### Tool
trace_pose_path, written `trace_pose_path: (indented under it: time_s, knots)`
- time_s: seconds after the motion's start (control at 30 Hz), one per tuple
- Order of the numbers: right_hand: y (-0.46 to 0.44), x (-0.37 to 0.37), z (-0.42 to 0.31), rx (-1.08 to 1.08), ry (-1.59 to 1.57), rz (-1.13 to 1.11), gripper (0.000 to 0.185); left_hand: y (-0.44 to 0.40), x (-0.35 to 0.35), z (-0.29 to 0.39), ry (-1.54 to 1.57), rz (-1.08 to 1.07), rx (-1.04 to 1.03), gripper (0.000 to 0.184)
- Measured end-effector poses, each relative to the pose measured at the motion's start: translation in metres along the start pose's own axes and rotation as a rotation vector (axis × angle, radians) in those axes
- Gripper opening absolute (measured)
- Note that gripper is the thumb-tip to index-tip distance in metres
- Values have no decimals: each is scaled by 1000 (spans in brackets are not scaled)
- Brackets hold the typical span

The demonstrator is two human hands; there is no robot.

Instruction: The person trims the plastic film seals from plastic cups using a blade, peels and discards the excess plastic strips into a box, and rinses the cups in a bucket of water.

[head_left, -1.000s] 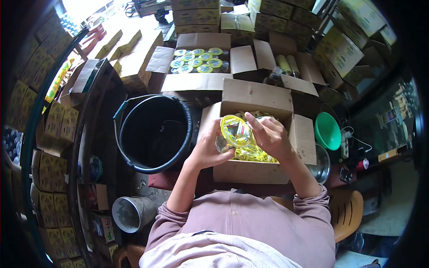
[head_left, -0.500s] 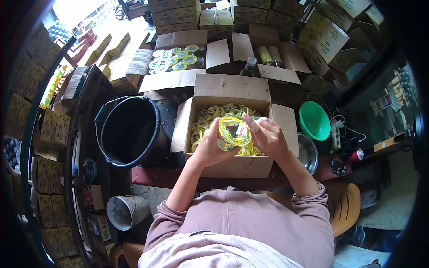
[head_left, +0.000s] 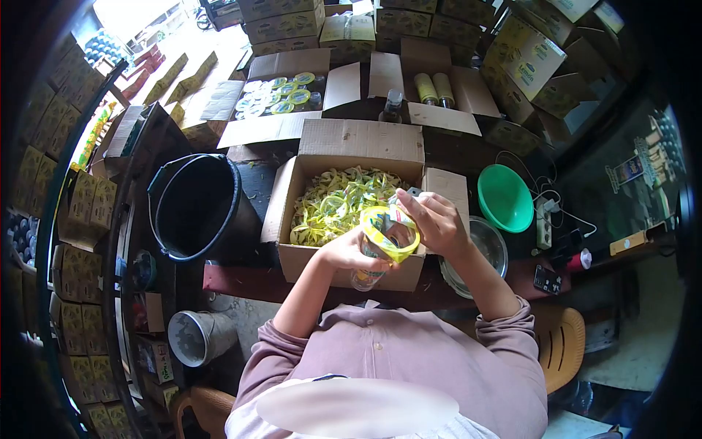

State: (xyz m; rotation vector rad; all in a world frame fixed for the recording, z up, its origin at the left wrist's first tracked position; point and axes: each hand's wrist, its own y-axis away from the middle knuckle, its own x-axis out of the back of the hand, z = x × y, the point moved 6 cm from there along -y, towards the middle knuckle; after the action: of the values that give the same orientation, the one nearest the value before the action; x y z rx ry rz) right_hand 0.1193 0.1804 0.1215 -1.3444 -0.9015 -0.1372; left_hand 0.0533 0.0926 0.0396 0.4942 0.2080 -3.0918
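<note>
My left hand [head_left: 349, 251] is wrapped round a clear plastic jar [head_left: 369, 265], which is tilted with its top towards the right. A yellow ring-shaped label [head_left: 380, 225] covers the jar's top. Over that top, my right hand [head_left: 436, 223] has its fingers bent close together. A small grey item [head_left: 414, 192] shows at its fingertips, too small to identify. Behind both hands stands an open cardboard box [head_left: 349, 140] holding many yellow label strips [head_left: 338, 196].
A dark bucket [head_left: 196, 208] stands left of the box. To the right are a green bowl [head_left: 505, 197] and a metal bowl [head_left: 488, 252]. Farther back are a carton of lidded jars [head_left: 281, 95], a bottle [head_left: 392, 106] and another open carton [head_left: 472, 91]. A grey bucket [head_left: 201, 338] is lower left.
The camera view has shifted, so the box appears farther left. The jar has moved towards my body and tilted, showing more of its side. My left hand still holds it.
</note>
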Motion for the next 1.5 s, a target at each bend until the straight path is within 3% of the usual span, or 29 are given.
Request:
trace_pose_path:
  time_s: [0.07,0.17,0.2,0.23,0.3,0.4,0.5,0.53,0.63,0.67,0.77,0.8,0.9,0.93,1.07,1.17,1.2,1.3,1.33,1.5]
  knots:
    - [2,2,3,-19,6,13,56,-5,-1,-6,48,-77,3,47]
    - [8,1,11,-53,34,29,57,-3,6,9,-44,219,-15,55]
    - [7,1,12,-61,48,30,57,-2,17,8,-216,288,-32,63]
    - [7,1,12,-69,63,32,57,-2,21,10,-301,342,-133,66]
    - [7,-1,12,-71,96,16,58,1,26,13,-187,316,-170,70]
    - [5,-8,13,-52,154,-24,56,10,35,13,-231,451,-200,69]
    - [-2,-19,5,-21,185,-59,53,16,33,19,-566,528,-250,66]
    - [-4,-23,4,-16,188,-64,53,16,30,26,-648,585,-295,51]
    - [-4,-30,2,2,195,-76,52,22,31,26,-654,591,-237,38]
    - [-3,-32,1,9,197,-80,52,20,33,23,-679,506,-321,29]
    - [-4,-33,-2,20,172,-61,51,22,26,15,-295,366,-83,27]
    - [-5,-32,-3,24,161,-49,51,21,24,16,-244,344,-112,24]
    - [-7,-33,-5,24,131,-29,48,19,22,5,-133,199,-25,29]
    - [-7,-33,-5,26,117,-21,48,18,23,1,-187,59,-3,48]
    - [-9,-35,-2,46,74,30,47,10,11,-12,285,-285,-10,59]
    - [-10,-37,7,1,53,27,48,7,12,3,401,-289,-95,49]
    - [-11,-36,11,-15,43,27,50,10,22,-5,374,-173,14,51]
    - [-10,-40,21,-16,66,24,51,11,44,1,278,-26,3,55]
    - [-10,-42,24,-29,62,29,52,18,55,3,105,266,65,63]
    - [-7,-40,33,-65,133,2,54,13,69,23,-205,304,-139,66]
